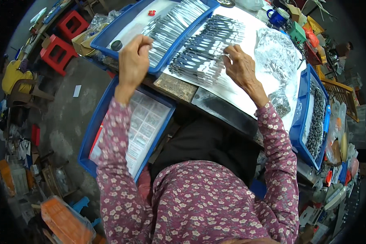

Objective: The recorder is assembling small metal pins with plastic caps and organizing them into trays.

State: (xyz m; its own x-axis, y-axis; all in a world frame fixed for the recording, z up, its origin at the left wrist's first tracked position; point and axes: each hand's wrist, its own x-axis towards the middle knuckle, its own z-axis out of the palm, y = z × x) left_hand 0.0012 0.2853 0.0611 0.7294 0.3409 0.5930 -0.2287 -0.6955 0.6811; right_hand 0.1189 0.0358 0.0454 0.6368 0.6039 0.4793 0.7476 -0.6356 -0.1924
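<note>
Above the near left corner of a blue tray (158, 67), my left hand (135, 61) is curled with thumb and fingers bent together. Whatever it may hold is hidden. Inside that tray lie many long, thin, silvery metal pieces (173, 30), packed side by side. My right hand (240, 67) hovers over the right side of rows of flat dark pieces with pale ovals (203, 49) on the white tabletop. Its fingers are bent in toward the thumb, and I cannot make out anything between them. A small round black lid-like thing (116, 45) is beside my left hand.
A clear plastic bag of small metal parts (276, 53) lies right of the rows. A blue tray of small dark parts (315, 122) stands at the right. Below my left forearm sits another blue tray (85, 142) with a compartmented sheet. Red stools (57, 53) stand left.
</note>
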